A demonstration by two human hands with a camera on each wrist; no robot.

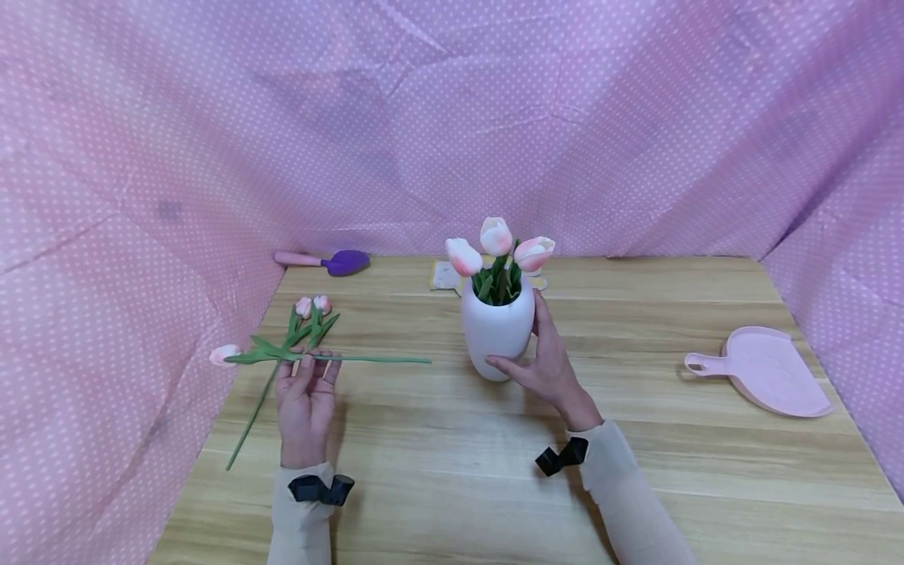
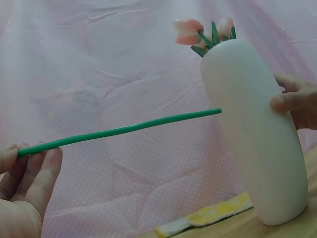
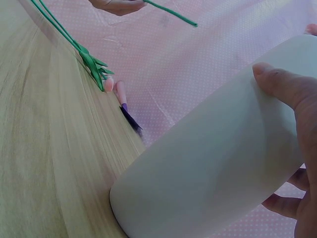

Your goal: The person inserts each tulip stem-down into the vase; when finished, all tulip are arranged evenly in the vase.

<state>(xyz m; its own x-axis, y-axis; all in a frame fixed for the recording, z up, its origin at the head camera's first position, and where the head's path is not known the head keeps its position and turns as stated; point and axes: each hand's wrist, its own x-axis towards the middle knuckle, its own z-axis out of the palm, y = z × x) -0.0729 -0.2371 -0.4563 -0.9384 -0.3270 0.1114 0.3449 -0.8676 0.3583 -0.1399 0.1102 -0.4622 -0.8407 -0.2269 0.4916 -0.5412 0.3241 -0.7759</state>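
Between its thumb and fingertips, my left hand [image 1: 305, 412] pinches the green stem of a pink-and-white artificial tulip [image 1: 377, 360]. That tulip is held sideways, bloom to the left and bare stem end pointing right toward a white vase [image 1: 497, 337]. My right hand [image 1: 547, 367] grips the vase from its right side, thumb across the front and fingers behind. Three tulips [image 1: 497, 237] stand in the vase, their lower stems hidden inside. Beneath and beyond my left hand, two more tulips [image 3: 89, 62] lie on the wooden table, partly covered by the hand in the head view.
A small trowel [image 1: 346, 263] with a purple blade and pink handle lies at the table's back left. Behind the vase, a flat yellow-and-white item [image 1: 445, 275] is partly hidden. To the right lies a pink dustpan [image 1: 770, 373]. Dotted pink cloth [image 1: 452, 141] surrounds the table.
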